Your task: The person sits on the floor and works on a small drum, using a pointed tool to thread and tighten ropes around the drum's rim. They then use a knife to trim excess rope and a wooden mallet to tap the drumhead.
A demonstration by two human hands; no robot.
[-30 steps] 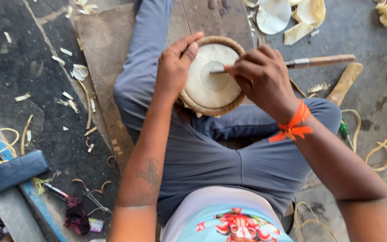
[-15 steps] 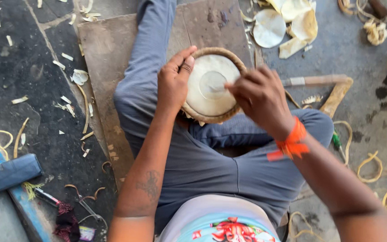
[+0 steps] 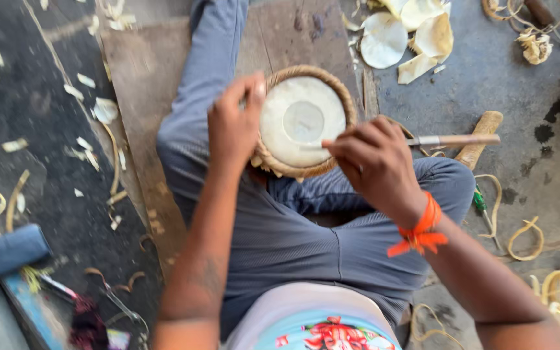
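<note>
Trimming underway: left hand (image 3: 233, 126) grips drum (image 3: 301, 120) at nine o'clock; right hand (image 3: 376, 163) clasps knife (image 3: 452, 140), needing steady scraping.

My left hand (image 3: 233, 126) grips the round woven-rimmed drum head (image 3: 303, 120) on my lap. My right hand (image 3: 374, 162) holds a wooden-handled knife (image 3: 452, 140), blade on its pale face.

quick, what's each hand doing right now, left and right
Left hand: closed on the rim of the round woven drum.
Right hand: closed around a thin wooden-handled tool laid on the drum's white face.
</note>
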